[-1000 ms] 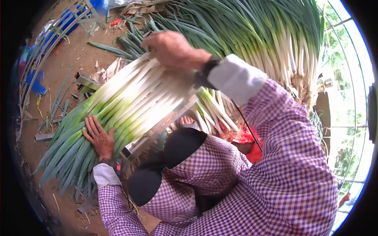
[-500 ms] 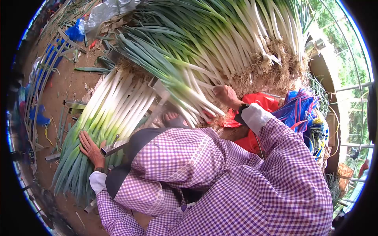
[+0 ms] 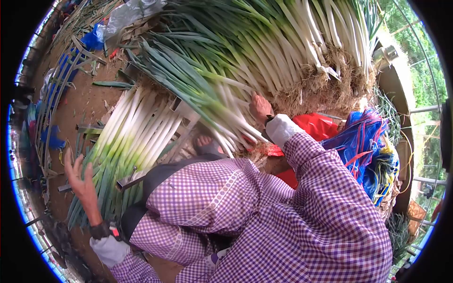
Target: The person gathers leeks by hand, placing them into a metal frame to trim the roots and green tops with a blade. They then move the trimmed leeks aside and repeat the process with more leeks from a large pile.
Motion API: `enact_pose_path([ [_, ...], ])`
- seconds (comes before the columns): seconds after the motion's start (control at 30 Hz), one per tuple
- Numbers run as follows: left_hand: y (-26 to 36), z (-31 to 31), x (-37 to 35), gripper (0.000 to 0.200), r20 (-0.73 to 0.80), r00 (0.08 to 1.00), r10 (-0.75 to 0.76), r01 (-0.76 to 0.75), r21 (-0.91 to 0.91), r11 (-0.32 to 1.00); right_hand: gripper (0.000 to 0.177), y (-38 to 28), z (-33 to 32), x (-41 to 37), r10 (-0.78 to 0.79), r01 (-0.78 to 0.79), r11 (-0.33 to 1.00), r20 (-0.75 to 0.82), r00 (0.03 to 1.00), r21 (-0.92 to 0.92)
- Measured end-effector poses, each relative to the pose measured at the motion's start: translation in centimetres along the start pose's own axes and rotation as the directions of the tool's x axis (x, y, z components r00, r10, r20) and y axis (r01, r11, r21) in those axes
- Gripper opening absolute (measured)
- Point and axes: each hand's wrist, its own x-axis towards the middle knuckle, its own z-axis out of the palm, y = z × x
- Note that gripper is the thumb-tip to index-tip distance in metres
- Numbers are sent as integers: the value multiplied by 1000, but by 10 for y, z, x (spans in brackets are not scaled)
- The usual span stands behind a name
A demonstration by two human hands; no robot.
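My left hand is raised with fingers spread, just above the leaf end of a bundle of long green onions. That bundle lies on a metal stand, white stalks pointing away from me. My right hand is curled at the white stalk ends of the green onions in the middle, fingers closed around a stalk; its fingertips are partly hidden. A loose batch of green onions slants across the middle, leaves to the upper left, roots toward my knees.
A large pile of green onions with dry roots fills the back. To the right are a red plastic bag and a bunch of blue and coloured strips. Silver plastic sheeting and blue scraps lie at the upper left.
My left hand has lifted off the onion leaves and moved left, its fingers now spread. My right hand has shifted slightly left and away from me, toward the stalks.
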Motion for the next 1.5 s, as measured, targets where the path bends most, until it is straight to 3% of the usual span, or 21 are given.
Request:
enact_pose_path([
  [0.03, 35, 5, -4, 71, 7, 999, -44, 44, -54, 998, 41, 0, 3, 0, 20, -20, 1000, -45, 999, -11],
  [0.13, 120, 38, -21, 70, 10, 998, 65, -60, -251, 966, 42, 5, -5, 0, 17, -39, 992, -175, 984, -123],
  [0.23, 134, 75, -34, 69, 70, 983, 168, -135, -342, 930, 40, 13, -8, 1, -118, 88, 986, -220, 968, -142],
  [0.27, 135, 86, -37, 69, 109, 984, 143, -98, -339, 936, 40, 12, -11, 0, -148, 121, 984, -216, 965, -131],
  [0.3, 134, 95, -40, 69, 149, 982, 114, -58, -333, 941, 37, 14, -11, 2, -192, 119, 971, -374, 907, -208],
  [0.4, 136, 102, -39, 66, 209, 974, 85, -10, -336, 942, 35, 23, -13, 12, -67, 13, 982, -278, 958, -190],
  [0.43, 135, 103, -38, 65, 216, 974, 76, 1, -337, 942, 33, 25, -10, 12, -111, 46, 960, -225, 968, -275],
  [0.53, 133, 105, -33, 66, 240, 970, 27, 61, -353, 933, 31, 18, -3, 20, 39, -80, 966, -166, 985, -247],
  [0.63, 133, 106, -36, 65, 266, 964, 14, 86, -360, 929, 31, 19, 2, 26, 42, -89, 955, -168, 985, -283],
  [0.73, 132, 105, -40, 62, 279, 960, 25, 80, -359, 930, 27, 28, 10, 29, -20, -24, 981, -221, 975, -191],
  [0.83, 131, 106, -40, 61, 295, 955, 22, 84, -342, 936, 26, 30, 19, 29, 14, -54, 983, -222, 975, -175],
  [0.93, 128, 105, -40, 62, 322, 947, 16, 93, -323, 942, 33, 27, 12, 32, 130, -127, 962, -1, 991, -241],
  [0.97, 127, 106, -39, 62, 325, 945, 18, 93, -323, 942, 32, 37, 20, 35, 50, -60, 980, -54, 997, -189],
  [1.1, 128, 109, -39, 60, 306, 950, 65, 44, -337, 941, 46, 30, -10, 34, 19, 6, 984, 142, 990, -176],
  [1.2, 130, 112, -38, 60, 311, 947, 74, 38, -338, 940, 42, -9, -65, 20, -59, 125, 978, 350, 935, -169],
  [1.33, 131, 115, -37, 59, 312, 948, 64, 47, -336, 941, 44, -39, -111, -42, -267, 163, 948, 409, 873, 272],
  [1.4, 130, 117, -35, 58, 315, 946, 75, 36, -332, 943, 41, -37, -110, -87, -351, 95, 783, 311, 883, 614],
  [1.43, 130, 118, -34, 57, 320, 943, 86, 25, -328, 944, 42, -35, -118, -100, -284, 86, 871, 354, 891, 483],
  [1.5, 131, 120, -30, 54, 340, 938, 73, 57, -358, 932, 42, -23, -115, -115, -202, 32, 915, 390, 898, 401],
])
